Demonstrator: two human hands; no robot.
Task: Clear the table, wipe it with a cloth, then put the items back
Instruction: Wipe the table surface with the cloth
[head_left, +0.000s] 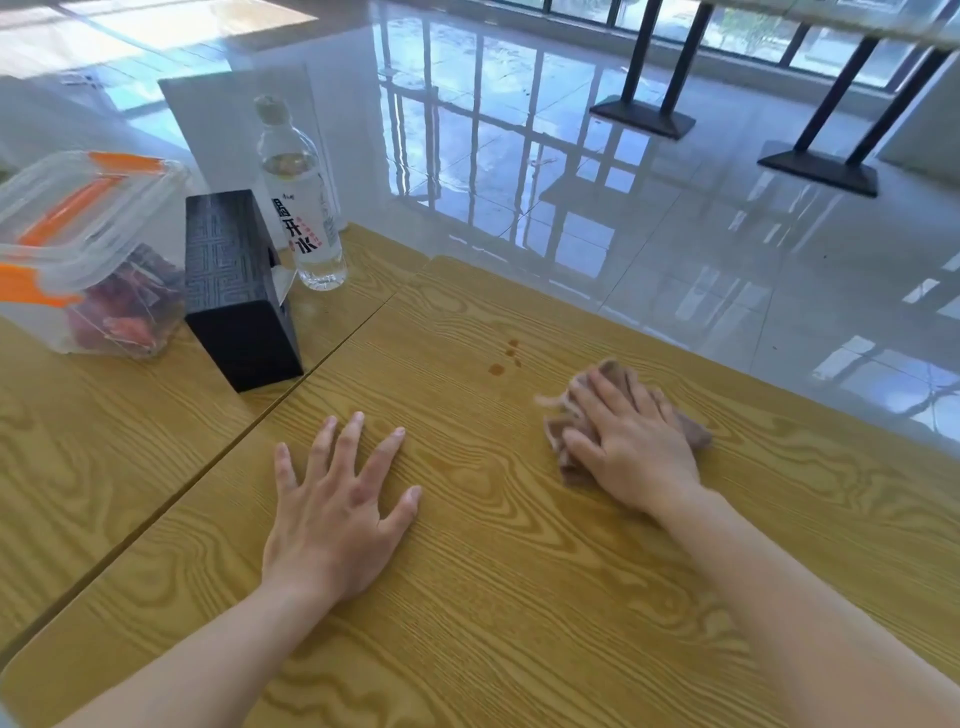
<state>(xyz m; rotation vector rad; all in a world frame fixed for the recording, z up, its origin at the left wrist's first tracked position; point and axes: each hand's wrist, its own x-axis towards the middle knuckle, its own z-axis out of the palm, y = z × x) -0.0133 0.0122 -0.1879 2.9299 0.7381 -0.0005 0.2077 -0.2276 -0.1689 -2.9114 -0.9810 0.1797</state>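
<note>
My right hand (631, 447) presses flat on a crumpled brown cloth (613, 374) on the wooden table (493, 571). A few small brown stains (506, 358) mark the wood just left of and beyond the cloth. My left hand (337, 499) lies palm down on the same table with its fingers spread and nothing in it. On the adjoining table (78, 467) to the left stand a black tissue box (234, 291), a clear water bottle (301, 202) and a clear plastic container (88, 249) with orange clips and red contents.
A narrow gap (249, 426) separates the two tabletops. Beyond the far table edge lies a glossy tiled floor (623, 182). Black table legs on flat bases (644, 117) stand at the upper right. A white panel (223, 119) rises behind the bottle.
</note>
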